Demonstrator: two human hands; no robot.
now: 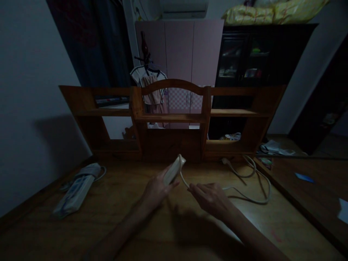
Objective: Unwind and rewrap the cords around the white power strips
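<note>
My left hand (pixel 156 190) is closed around a white power strip (pixel 174 168), holding it tilted above the wooden desk (pixel 130 224). My right hand (pixel 210 197) pinches the strip's white cable (pixel 244 197) close to where it leaves the strip. The cable runs right in a loose loop on the desk and ends at a plug (pixel 225 160) near the hutch.
A second white power strip (pixel 74 192) with its cord lies at the desk's left. A wooden shelf hutch (pixel 174 116) stands along the back edge. Behind are a pink wardrobe (pixel 187 50), hanging clothes (pixel 152 87) and a dark cabinet (pixel 252 61). Papers lie on the floor at right.
</note>
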